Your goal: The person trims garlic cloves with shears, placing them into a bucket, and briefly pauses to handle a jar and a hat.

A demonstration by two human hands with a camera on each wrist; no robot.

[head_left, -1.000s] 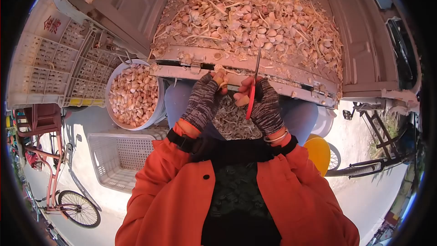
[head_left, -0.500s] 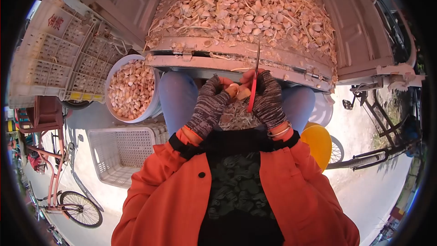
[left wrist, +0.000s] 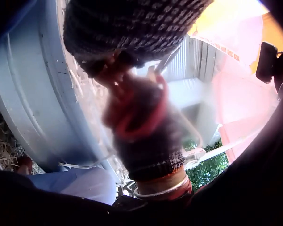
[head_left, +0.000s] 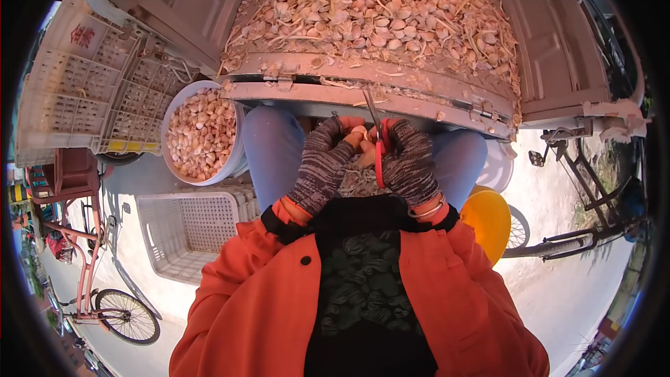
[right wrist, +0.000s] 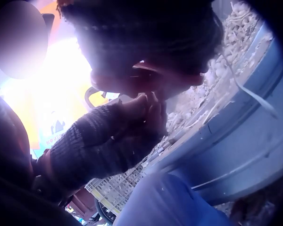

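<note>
Both hands wear grey knit gloves and meet over the lap, just below the edge of the truck bed (head_left: 391, 94). My left hand (head_left: 343, 138) pinches a garlic bulb (head_left: 359, 132) at its fingertips. My right hand (head_left: 388, 145) grips red-handled scissors (head_left: 379, 153), blades pointing up and slightly left beside the bulb. In the left wrist view the left hand (left wrist: 114, 66) is at the top and the right hand (left wrist: 132, 94) holds the scissors' red loop (left wrist: 140, 123), blurred. The right wrist view shows both gloved hands, right hand (right wrist: 153, 92) above left hand (right wrist: 148, 110), fingertips touching.
A heap of garlic (head_left: 380, 17) covers the truck bed. A white bucket (head_left: 172, 115) of trimmed garlic stands at my left knee, a white crate (head_left: 183, 227) below it. Cut scraps lie between my knees. A yellow stool (head_left: 488, 220) and a bicycle (head_left: 115, 311) stand nearby.
Both hands have drawn back from the bed's edge toward my lap. The scissors have swung from pointing up-right to up-left against the bulb.
</note>
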